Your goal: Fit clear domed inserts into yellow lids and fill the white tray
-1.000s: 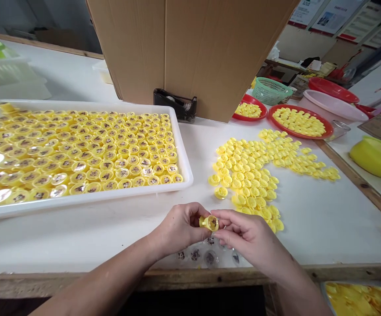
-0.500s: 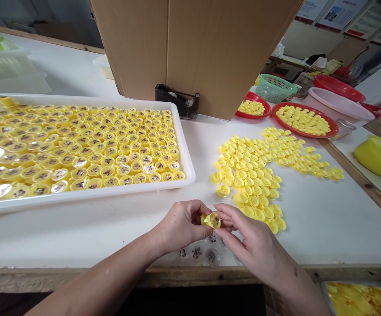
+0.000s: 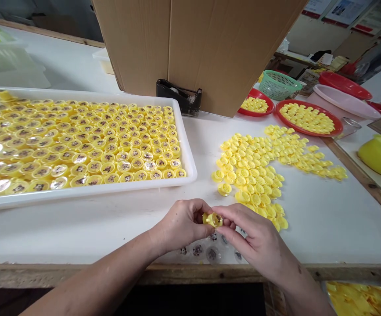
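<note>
- Right hand (image 3: 251,232) has closed in since a moment ago, its fingertips (image 3: 219,218) now meeting the small yellow cap (image 3: 212,219).
- Left hand (image 3: 183,224) pinches that cap between thumb and fingers, so both hands grasp it, just above the white table (image 3: 78,224).
- Clear round discs (image 3: 213,253) lie right below the fingers.
- Loose yellow caps (image 3: 254,184) spread ahead of the fingers, rightward; a white tray (image 3: 111,192) of filled caps sits to their left.

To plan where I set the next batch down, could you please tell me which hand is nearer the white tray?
Left. The left hand sits in front of the near rim of the white tray, not touching it; the right hand is farther right. Both grip a yellow cap.
</note>
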`<state>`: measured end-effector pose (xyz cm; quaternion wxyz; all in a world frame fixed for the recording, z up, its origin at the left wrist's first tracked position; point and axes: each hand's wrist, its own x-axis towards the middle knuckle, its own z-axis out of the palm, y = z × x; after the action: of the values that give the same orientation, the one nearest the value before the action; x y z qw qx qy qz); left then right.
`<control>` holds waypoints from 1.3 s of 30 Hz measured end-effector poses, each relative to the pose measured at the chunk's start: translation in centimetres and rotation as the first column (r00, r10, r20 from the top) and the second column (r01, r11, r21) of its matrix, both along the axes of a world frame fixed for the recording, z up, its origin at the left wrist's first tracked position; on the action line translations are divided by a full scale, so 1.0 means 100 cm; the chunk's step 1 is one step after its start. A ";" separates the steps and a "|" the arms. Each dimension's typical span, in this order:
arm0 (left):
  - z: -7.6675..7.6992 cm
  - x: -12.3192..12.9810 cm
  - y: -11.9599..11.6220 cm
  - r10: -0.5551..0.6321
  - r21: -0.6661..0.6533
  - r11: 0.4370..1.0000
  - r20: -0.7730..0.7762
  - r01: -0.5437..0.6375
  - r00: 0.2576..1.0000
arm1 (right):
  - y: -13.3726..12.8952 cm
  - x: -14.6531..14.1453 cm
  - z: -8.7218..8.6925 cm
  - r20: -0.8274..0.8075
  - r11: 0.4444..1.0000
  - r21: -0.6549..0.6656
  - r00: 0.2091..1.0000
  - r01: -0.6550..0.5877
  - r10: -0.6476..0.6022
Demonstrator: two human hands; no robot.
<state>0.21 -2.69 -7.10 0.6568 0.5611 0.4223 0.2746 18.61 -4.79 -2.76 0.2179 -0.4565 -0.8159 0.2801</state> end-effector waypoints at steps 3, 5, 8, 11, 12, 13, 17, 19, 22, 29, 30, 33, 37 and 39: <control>0.002 0.000 0.000 0.001 0.030 1.000 -0.080 0.001 0.997 | 0.000 -0.002 0.002 0.018 0.999 0.007 0.999 -0.033 0.032; 0.004 0.000 0.000 0.003 0.056 0.998 -0.129 0.004 0.992 | 0.000 -0.004 0.003 0.033 0.999 0.026 0.999 -0.031 0.030; 0.006 0.001 -0.001 0.010 0.102 0.995 -0.196 0.010 0.981 | -0.002 -0.007 0.001 0.084 0.998 0.062 0.996 -0.021 0.016; 0.008 0.001 -0.002 0.017 0.143 0.990 -0.243 0.018 0.970 | -0.005 -0.009 0.000 0.127 0.995 0.094 0.992 -0.014 0.002; 0.009 0.001 -0.002 0.018 0.156 0.988 -0.254 0.023 0.967 | -0.005 -0.009 0.000 0.133 0.996 0.094 0.991 -0.011 -0.001; 0.009 0.000 -0.002 0.016 0.168 0.985 -0.262 0.030 0.965 | -0.005 -0.009 0.000 0.134 0.996 0.089 0.991 -0.009 -0.003; 0.010 -0.002 -0.003 -0.025 0.201 0.977 -0.222 0.071 0.975 | -0.004 -0.008 0.001 0.126 0.997 0.078 0.991 0.026 -0.035; 0.010 -0.003 -0.004 -0.029 0.202 0.977 -0.197 0.069 0.980 | -0.003 -0.008 0.001 0.140 0.996 0.080 0.989 0.040 -0.051; 0.009 -0.002 -0.005 -0.005 0.204 0.978 -0.211 0.050 0.977 | -0.004 -0.008 0.000 0.159 0.994 0.100 0.985 0.048 -0.063; 0.009 -0.003 -0.007 -0.027 0.157 0.987 -0.103 0.043 0.994 | -0.008 -0.012 -0.003 0.212 0.984 0.174 0.974 0.040 -0.077; 0.008 -0.004 -0.006 -0.042 0.131 0.990 -0.071 0.051 0.997 | -0.008 -0.013 -0.003 0.229 0.982 0.183 0.970 0.041 -0.083; 0.005 -0.004 -0.005 -0.029 0.057 0.998 0.003 0.029 1.000 | -0.010 -0.019 -0.006 0.232 0.967 0.245 0.965 0.067 -0.125; -0.001 -0.001 -0.003 0.075 -0.046 0.997 0.192 -0.067 0.978 | -0.010 -0.021 -0.010 0.081 0.955 0.241 0.977 0.172 -0.197; -0.002 0.000 -0.003 0.076 -0.066 0.996 0.237 -0.062 0.969 | -0.008 -0.018 -0.013 -0.017 0.957 0.143 0.967 0.254 -0.254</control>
<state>0.24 -3.01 -7.35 0.7091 0.4894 0.3672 0.3505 16.84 -5.64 -4.06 0.2839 -0.5407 -0.7687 0.1900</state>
